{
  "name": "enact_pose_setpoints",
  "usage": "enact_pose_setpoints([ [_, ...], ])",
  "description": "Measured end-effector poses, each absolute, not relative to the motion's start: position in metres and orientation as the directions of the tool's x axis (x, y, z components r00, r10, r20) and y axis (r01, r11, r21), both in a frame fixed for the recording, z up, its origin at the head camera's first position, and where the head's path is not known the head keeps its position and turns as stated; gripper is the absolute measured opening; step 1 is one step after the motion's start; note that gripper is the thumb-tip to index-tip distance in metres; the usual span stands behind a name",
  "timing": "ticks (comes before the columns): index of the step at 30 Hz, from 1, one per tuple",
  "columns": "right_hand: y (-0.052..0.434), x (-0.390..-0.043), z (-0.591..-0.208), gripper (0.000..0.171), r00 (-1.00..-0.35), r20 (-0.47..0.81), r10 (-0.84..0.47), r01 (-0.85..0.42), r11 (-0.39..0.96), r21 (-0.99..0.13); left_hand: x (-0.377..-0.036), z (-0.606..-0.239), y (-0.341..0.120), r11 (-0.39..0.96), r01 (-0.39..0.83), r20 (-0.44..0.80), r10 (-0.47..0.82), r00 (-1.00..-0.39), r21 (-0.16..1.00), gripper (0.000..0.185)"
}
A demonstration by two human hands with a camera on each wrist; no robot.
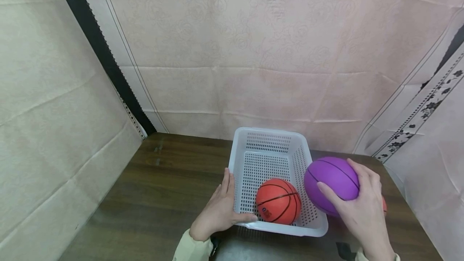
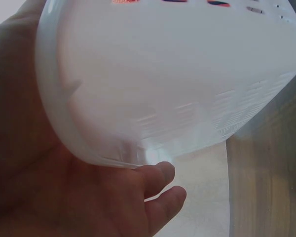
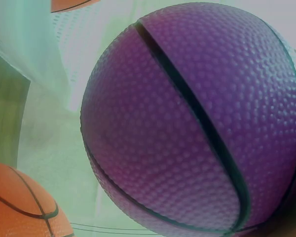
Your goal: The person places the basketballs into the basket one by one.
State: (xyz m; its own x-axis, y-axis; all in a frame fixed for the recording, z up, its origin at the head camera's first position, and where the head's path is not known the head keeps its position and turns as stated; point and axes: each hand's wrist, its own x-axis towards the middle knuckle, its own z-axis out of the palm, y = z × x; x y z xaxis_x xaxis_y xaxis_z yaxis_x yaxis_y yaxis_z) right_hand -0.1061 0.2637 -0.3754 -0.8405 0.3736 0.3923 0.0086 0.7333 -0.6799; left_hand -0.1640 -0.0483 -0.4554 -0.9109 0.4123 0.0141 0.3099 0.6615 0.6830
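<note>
A white plastic basket (image 1: 253, 160) with perforated walls stands on the table, an orange toy basketball (image 1: 278, 201) inside its near part. At the basket's near left corner, my left hand (image 1: 221, 208) holds the rim, fingers along the left side and thumb over the front edge. The left wrist view shows fingertips (image 2: 163, 173) against the outer wall. My right hand (image 1: 366, 204) grips a purple toy basketball (image 1: 331, 184) just right of the basket, thumb and fingers spread around it. That ball fills much of the right wrist view, where the fingers are mostly hidden.
Another orange ball (image 1: 384, 206) sits on the table behind my right hand, mostly hidden; the right wrist view shows an orange ball (image 3: 22, 207) low at left. Pale cloth walls (image 1: 253, 51) enclose the back and sides of the brown wooden table (image 1: 163, 196).
</note>
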Motion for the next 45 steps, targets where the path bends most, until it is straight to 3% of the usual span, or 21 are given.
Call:
enact_pose_setpoints([
  [17, 0.261, -0.120, -0.375, 0.093, -0.836, 0.454, 0.307, -0.065, 0.767, -0.638, -0.164, -0.456, -0.048, 0.678, 0.309, 0.004, 0.412, -0.911, 0.667, 0.130],
  [45, 0.252, -0.141, -0.375, 0.090, -0.864, 0.438, 0.247, -0.097, 0.773, -0.627, -0.164, -0.456, -0.047, 0.678, 0.301, -0.004, 0.410, -0.912, 0.670, 0.129],
])
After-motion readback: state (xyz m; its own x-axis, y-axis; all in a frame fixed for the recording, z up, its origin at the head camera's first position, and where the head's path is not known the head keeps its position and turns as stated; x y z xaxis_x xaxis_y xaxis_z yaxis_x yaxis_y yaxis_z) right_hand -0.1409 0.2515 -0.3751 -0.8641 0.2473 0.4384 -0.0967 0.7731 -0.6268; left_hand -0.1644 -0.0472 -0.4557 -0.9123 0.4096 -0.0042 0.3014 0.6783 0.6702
